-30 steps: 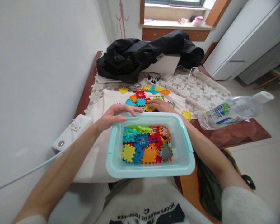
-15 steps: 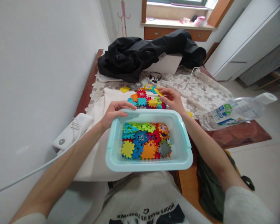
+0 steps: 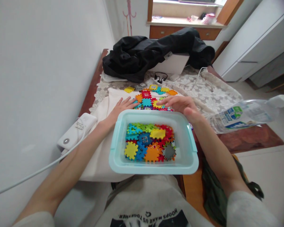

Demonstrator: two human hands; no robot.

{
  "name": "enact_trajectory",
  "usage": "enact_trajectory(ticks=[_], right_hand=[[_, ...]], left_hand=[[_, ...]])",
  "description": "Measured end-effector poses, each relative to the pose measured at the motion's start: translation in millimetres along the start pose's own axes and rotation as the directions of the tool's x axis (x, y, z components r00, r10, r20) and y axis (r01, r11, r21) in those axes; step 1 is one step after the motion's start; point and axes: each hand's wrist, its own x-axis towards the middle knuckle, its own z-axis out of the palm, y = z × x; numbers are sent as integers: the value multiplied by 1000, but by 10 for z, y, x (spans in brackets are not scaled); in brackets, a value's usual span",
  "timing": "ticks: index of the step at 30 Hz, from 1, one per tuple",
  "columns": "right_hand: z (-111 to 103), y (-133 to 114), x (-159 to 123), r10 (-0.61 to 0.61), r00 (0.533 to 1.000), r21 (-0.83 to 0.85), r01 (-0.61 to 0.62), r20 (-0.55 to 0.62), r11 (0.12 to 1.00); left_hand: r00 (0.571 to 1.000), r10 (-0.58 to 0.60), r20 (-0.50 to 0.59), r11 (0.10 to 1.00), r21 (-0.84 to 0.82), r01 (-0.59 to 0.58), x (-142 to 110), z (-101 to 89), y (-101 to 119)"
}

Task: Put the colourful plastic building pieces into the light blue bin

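A light-blue plastic bin (image 3: 192,159) stands close to my body with colourful interlocking toy tiles inside. On top of them lie a yellow tile (image 3: 157,134), an orange tile (image 3: 152,153) and a grey tile (image 3: 169,152). My left hand (image 3: 120,108) is spread out on the white cloth beyond the bin's far left corner, fingertips near the loose tiles. Over the bin's far right side hovers my right hand (image 3: 183,106), fingers apart and nothing seen in them. Between the hands are more tiles, among them a red one (image 3: 146,94) and a turquoise one (image 3: 146,102); the bin's rim hides some.
A large clear bottle (image 3: 246,115) lies tilted at the right edge. To the left, a white power strip (image 3: 77,130) with a cable rests by the wall. Farther back are black earphones (image 3: 161,77), a dark jacket (image 3: 142,56) and a white box (image 3: 172,64).
The yellow tile from my right hand now lies in the bin. My right hand has drawn back and opened. My left hand has left the bin's rim and spread on the cloth.
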Motion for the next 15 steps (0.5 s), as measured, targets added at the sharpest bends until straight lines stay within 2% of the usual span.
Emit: enact_trajectory(ticks=[2,4,7,8,10,12,15], right_hand=[[-83,85,-6,28,992,-115,-42,-120,993],[-202,231,-39,71,978,-351,-139,-197,926],[-368,568,-155,206,961,-705,-275,-183,653],[-404,698,-202,274,948,-771,-294,-161,565],[-439,940,-282,389,912,-841,-310,-131,444],[-437,1107,-318,405,907,-869,-288,-113,402],[-411,1180,-279,296,955,-875,-168,-29,454]], left_hand=[[999,15,47,999,51,-18,-15,-11,6],[999,28,29,999,20,-28,-39,-41,39],[998,29,-48,998,-56,-32,-63,-87,94],[997,23,-80,997,-68,-29,-65,-97,109],[988,-6,-157,997,-74,-5,-61,-102,131],[977,-40,-210,997,-79,24,-52,-89,142],[983,-70,-168,996,-68,59,-46,-54,140]])
